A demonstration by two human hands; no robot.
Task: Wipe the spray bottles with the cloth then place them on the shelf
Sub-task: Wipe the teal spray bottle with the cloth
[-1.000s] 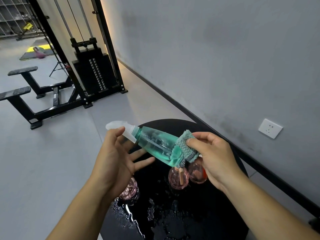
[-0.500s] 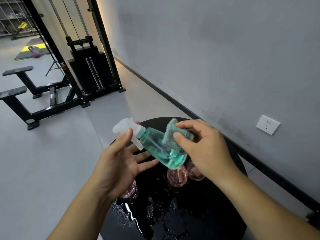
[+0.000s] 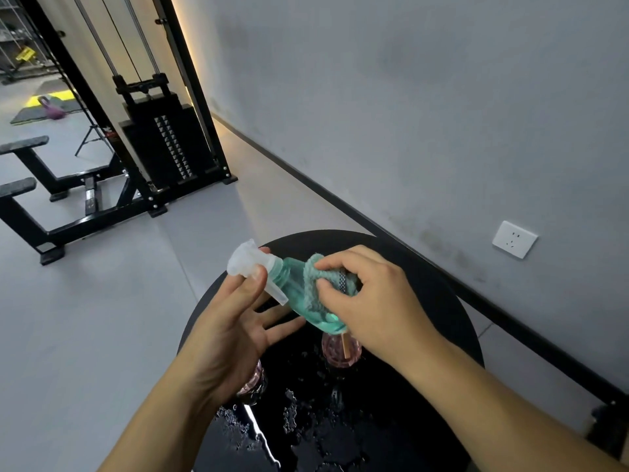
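Note:
A clear teal spray bottle with a white trigger head is tilted above a round black table. My left hand pinches the trigger head between thumb and a finger, the other fingers spread under the bottle. My right hand grips a teal cloth and presses it round the bottle's middle. Two pink bottles stand on the table below: one pink bottle under my right hand, another pink bottle partly hidden behind my left wrist. No shelf is in view.
Water drops cover the near part of the table. A grey wall with a white socket runs along the right. A black cable weight machine and benches stand at the back left on the grey floor.
My right hand slid the cloth from the bottle's base up to its middle, towards the trigger head. The bottle tipped more upright and the camera moved closer.

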